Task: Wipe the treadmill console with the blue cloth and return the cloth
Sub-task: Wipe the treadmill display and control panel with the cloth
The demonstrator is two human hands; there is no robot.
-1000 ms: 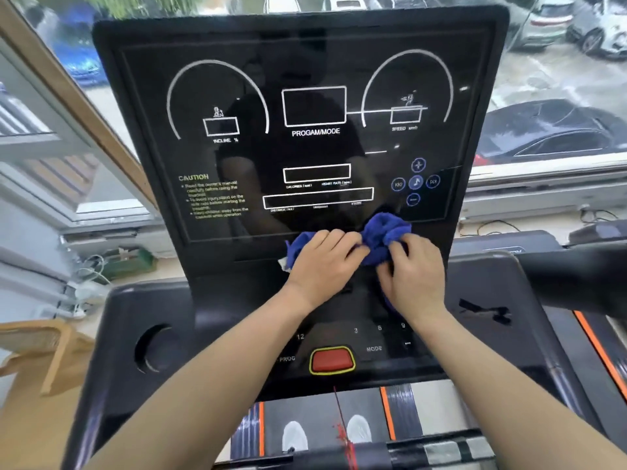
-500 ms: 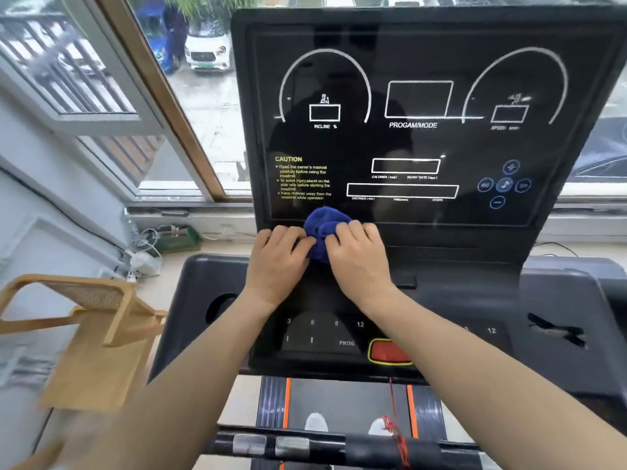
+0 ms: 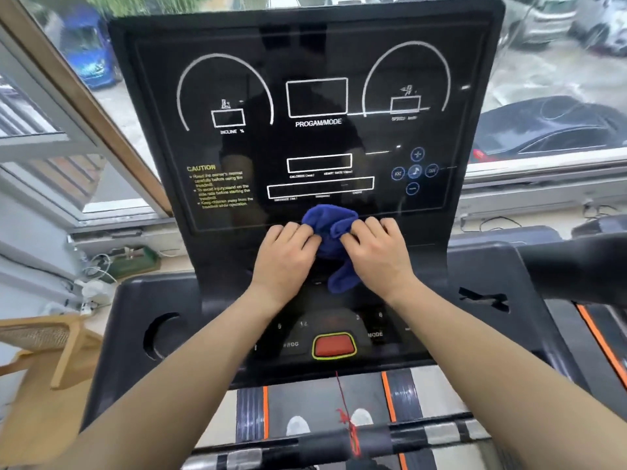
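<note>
The black treadmill console (image 3: 305, 137) stands upright in front of me, its glossy panel printed with white dials and yellow caution text. A crumpled blue cloth (image 3: 330, 222) is bunched at the panel's lower edge, near the middle. My left hand (image 3: 285, 259) and my right hand (image 3: 376, 254) both grip the cloth from either side, knuckles up. One tail of the cloth hangs down between my wrists.
A red stop button (image 3: 334, 346) sits on the lower button deck below my wrists, with a cup hole (image 3: 163, 335) at the left. A wooden chair (image 3: 44, 347) stands at the lower left. Windows and cables lie behind the console.
Both hands stay on the cloth along the bottom of the panel. Against the console, they moved left and then back to the middle. The view swung sideways and back, and the cloth looks more bunched.
</note>
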